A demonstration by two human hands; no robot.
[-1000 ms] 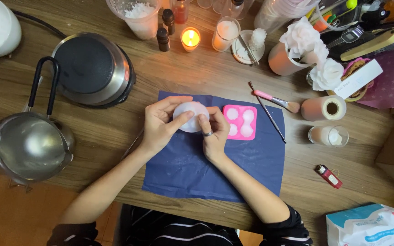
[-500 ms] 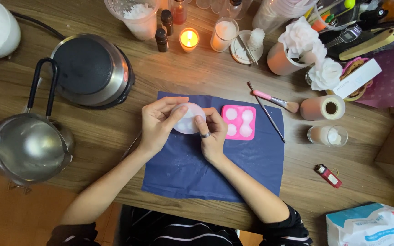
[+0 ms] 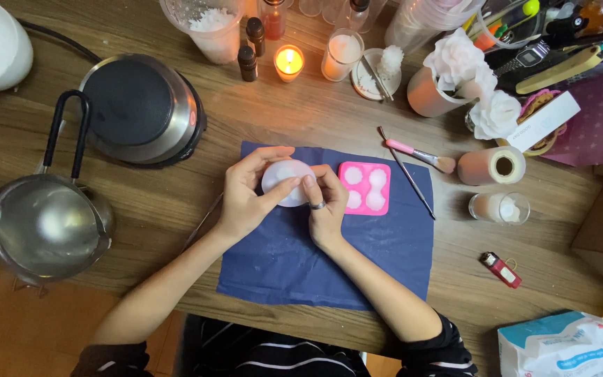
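Note:
Both hands hold a translucent whitish round mould [image 3: 286, 178] over a dark blue cloth [image 3: 378, 258]. My left hand [image 3: 249, 195] wraps its left side, thumb pressed across the front. My right hand [image 3: 326, 206], with a ring on one finger, pinches its right edge. Just right of the hands a pink silicone mould [image 3: 366, 187] with several white-filled cavities lies on the cloth.
A steel pot [image 3: 47, 227] with a black handle and a round hot plate [image 3: 137, 108] sit at the left. A lit candle [image 3: 288, 61], small bottles, jars, a pink brush [image 3: 420, 155], a thin metal tool [image 3: 406, 174], a tape roll [image 3: 491, 166], a glass [image 3: 498, 207] and a red lighter [image 3: 500, 269] surround the cloth.
The hands have shifted slightly on the round mould, my left thumb now lying across its front. Everything else stays in place.

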